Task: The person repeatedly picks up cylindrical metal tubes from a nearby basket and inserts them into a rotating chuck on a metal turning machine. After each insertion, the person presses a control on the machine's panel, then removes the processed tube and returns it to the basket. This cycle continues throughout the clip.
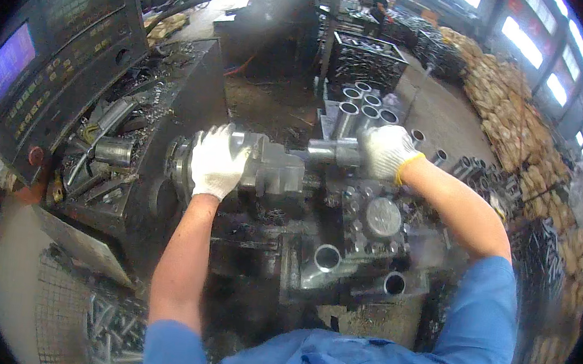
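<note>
My left hand (218, 162), in a white knit glove, lies over the lathe chuck (182, 163) with its thumb spread apart. Beside it, stepped metal chuck jaws (279, 167) stick out to the right. My right hand (388, 152), gloved with a yellow cuff, is closed around the right end of a shiny metal cylinder (334, 152). That piece lies level, in line with the jaws; the glove hides its far end. Below my right hand sits a lathe tool post (354, 217) with a round top (383, 217).
Upright metal tubes (348, 116) stand behind my right hand. Two more tubes (327, 258) (394, 283) are nearer my body. At left are a control panel (56, 59) and metal chips (157, 95). A parts bin (369, 58), stacked sacks (508, 113) and a distant person (380, 6) are beyond.
</note>
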Available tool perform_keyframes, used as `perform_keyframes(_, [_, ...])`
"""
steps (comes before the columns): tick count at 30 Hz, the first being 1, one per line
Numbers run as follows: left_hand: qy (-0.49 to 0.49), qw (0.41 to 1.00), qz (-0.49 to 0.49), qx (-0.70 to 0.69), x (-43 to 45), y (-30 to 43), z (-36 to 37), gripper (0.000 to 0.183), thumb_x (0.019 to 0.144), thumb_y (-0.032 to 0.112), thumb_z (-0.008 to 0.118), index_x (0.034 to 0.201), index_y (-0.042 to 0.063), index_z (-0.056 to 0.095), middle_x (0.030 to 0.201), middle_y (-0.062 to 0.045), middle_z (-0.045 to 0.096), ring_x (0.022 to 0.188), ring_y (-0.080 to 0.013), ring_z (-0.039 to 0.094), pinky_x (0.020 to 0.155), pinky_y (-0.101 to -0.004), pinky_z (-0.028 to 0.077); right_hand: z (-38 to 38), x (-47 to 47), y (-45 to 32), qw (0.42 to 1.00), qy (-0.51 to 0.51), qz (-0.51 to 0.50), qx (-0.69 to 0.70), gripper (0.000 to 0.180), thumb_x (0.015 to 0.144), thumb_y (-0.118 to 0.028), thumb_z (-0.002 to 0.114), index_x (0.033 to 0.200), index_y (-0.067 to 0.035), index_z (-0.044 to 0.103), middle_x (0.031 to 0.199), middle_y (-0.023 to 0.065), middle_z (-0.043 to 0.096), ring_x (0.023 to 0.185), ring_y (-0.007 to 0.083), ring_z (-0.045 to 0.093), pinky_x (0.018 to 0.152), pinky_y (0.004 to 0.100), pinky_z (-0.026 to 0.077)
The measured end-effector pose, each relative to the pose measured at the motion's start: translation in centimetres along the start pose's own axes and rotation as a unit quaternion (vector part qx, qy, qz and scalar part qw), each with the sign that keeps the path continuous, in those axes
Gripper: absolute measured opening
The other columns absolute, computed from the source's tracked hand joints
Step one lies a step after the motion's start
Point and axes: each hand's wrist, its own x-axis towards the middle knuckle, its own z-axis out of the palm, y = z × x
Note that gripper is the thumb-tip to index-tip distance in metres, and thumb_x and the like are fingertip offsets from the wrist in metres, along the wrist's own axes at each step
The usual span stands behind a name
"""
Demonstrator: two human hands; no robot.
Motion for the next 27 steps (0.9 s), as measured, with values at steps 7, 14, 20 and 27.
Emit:
perform_keyframes(7, [-0.068, 0.728, -0.206, -0.650, -16.9, 13.2, -7.7, 0.052, 0.091, 0.018, 0.072, 0.139, 0.000, 0.059, 0.124, -0.013, 0.070, 0.118, -0.0293, 0.066, 0.105, -0.0417, 0.050, 0.3, -16.5, -15.7, 0.798, -0.127, -0.014, 0.589, 0.072, 0.074, -0.044, 0.088, 0.132, -0.006, 0.068, 0.109, 0.0106, 0.074, 0.097, 0.0222, 0.071, 0.094, 0.0348, 0.055])
perform_keyframes(14, [-0.184, 0.480, -0.530, -0.675, -28.3, 13.9, -3.1, 0.044, 0.090, 0.015, 0.078, 0.129, 0.005, 0.061, 0.110, -0.006, 0.068, 0.100, -0.0196, 0.066, 0.091, -0.0364, 0.054, 14.7, -21.9, -23.1, 0.442, -0.316, 0.129, 0.830, 0.060, 0.091, -0.029, 0.079, 0.142, -0.002, 0.061, 0.113, 0.0085, 0.073, 0.102, 0.0162, 0.070, 0.085, 0.0316, 0.057])
perform_keyframes(20, [-0.066, 0.273, -0.648, -0.708, -29.9, 14.6, -3.8, 0.053, 0.097, 0.037, 0.062, 0.142, 0.008, 0.061, 0.134, -0.009, 0.068, 0.122, -0.0308, 0.063, 0.105, -0.0491, 0.051, 16.2, -21.6, -23.8, 0.584, -0.254, 0.029, 0.771, 0.059, 0.080, -0.027, 0.083, 0.131, -0.002, 0.067, 0.109, 0.0119, 0.075, 0.098, 0.0209, 0.071, 0.083, 0.0377, 0.057])
perform_keyframes(27, [-0.201, 0.517, -0.516, -0.653, -28.9, 15.3, -7.2, 0.066, 0.096, 0.038, 0.073, 0.146, 0.002, 0.052, 0.137, -0.012, 0.065, 0.126, -0.0278, 0.063, 0.105, -0.0409, 0.052, 11.5, -29.8, -14.4, 0.769, -0.174, 0.011, 0.615, 0.049, 0.081, -0.017, 0.077, 0.129, -0.010, 0.067, 0.113, 0.0147, 0.073, 0.104, 0.0280, 0.072, 0.091, 0.0440, 0.057])
